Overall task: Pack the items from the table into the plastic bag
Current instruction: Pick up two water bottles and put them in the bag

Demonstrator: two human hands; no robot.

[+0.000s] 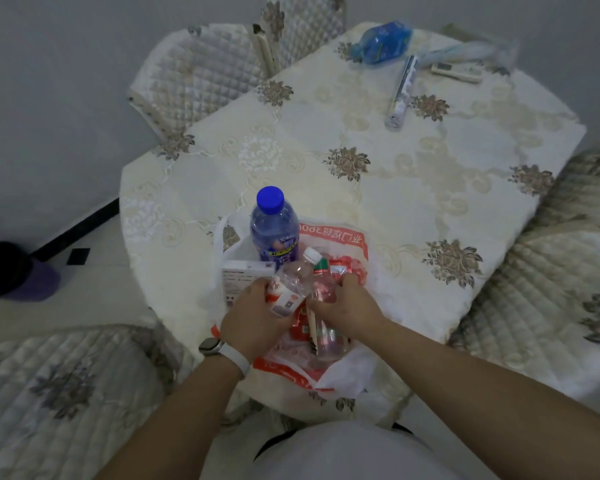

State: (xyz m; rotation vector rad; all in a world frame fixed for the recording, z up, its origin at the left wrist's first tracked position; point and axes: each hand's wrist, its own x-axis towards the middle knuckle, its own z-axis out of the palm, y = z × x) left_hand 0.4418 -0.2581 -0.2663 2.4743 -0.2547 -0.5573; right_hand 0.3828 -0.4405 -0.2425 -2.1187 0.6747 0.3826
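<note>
The left hand and right hand curl together.

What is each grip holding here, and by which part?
Left grip holds the white-capped clear bottle by its labelled lower body. Right grip seems to grasp a second bottle mid-body.

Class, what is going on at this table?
A person is packing a plastic bag on a table. The left hand grips a clear bottle over it; the right hand holds a second bottle inside. A blue-capped bottle and a box are in. A tube and a remote lie at its far end, unpacked.
</note>
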